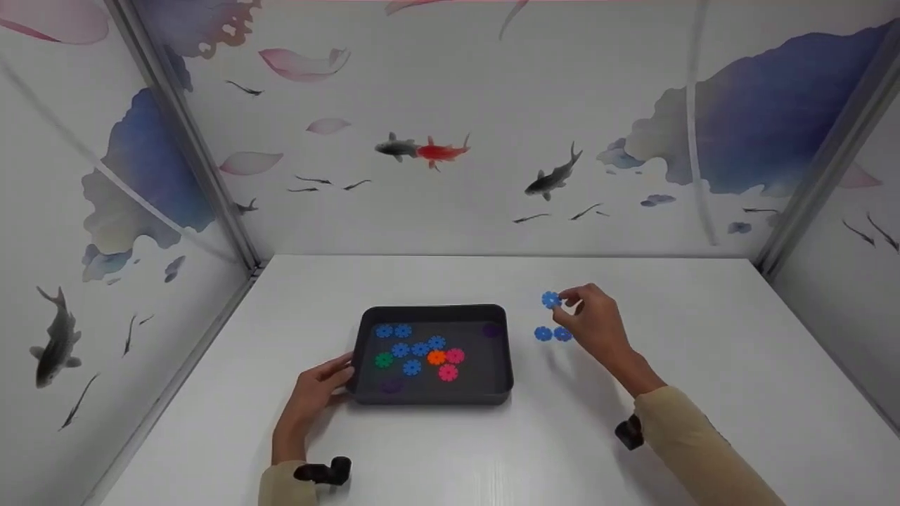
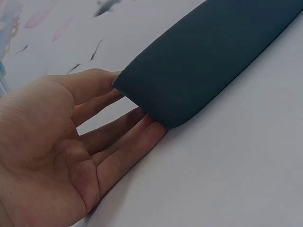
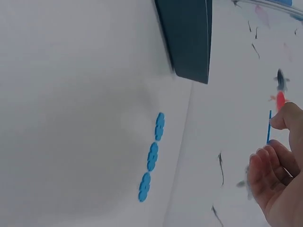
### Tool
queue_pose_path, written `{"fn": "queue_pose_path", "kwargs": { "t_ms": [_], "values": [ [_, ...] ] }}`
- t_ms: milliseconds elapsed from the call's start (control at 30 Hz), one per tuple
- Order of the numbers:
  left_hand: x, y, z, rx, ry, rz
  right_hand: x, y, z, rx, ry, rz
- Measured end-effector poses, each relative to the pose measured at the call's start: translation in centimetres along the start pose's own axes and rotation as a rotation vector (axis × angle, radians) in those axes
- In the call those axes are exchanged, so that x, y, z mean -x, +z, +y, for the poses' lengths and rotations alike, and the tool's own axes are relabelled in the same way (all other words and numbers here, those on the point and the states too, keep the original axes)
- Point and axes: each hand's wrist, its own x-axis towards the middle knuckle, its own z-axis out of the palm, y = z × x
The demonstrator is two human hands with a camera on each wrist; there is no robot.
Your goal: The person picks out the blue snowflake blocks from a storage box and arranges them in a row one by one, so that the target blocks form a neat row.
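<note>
The right hand (image 1: 598, 320) pinches a thin blue flower-shaped disc, probably plastic (image 1: 550, 300), by its edge between thumb and fingertip, off the worktop (image 1: 450, 457); holding it by the rim presumably suits so flat a piece and leaves most of its face uncovered. In the right wrist view the other fingers curl in beneath. On the worktop, right of the tray, lie three matching blue discs (image 3: 152, 156) in one line, so even that the row looks deliberate; the head view shows only two plainly. The left hand (image 1: 316, 386), fingers nearly straight and slightly apart, rests its tips against the left wall of the dark grey rectangular tray (image 1: 436, 398), likely to steady it. Inside, blue, green, orange, pink and dark purple flower-shaped discs (image 1: 420, 349) lie scattered and flat, perhaps spread so that each can be picked out singly.
</note>
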Motion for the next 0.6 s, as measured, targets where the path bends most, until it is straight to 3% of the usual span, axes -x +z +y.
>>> {"fn": "queue_pose_path", "kwargs": {
  "t_ms": [233, 600],
  "values": [
    [-0.1, 0.0, 0.2, 0.016, -0.003, -0.006, 0.0, -1.8, 3.5, -0.003, 0.023, -0.01],
    [0.1, 0.0, 0.1, 0.016, 0.008, -0.012, 0.4, -3.9, 9.2, 0.028, 0.13, -0.224]
  ]
}}
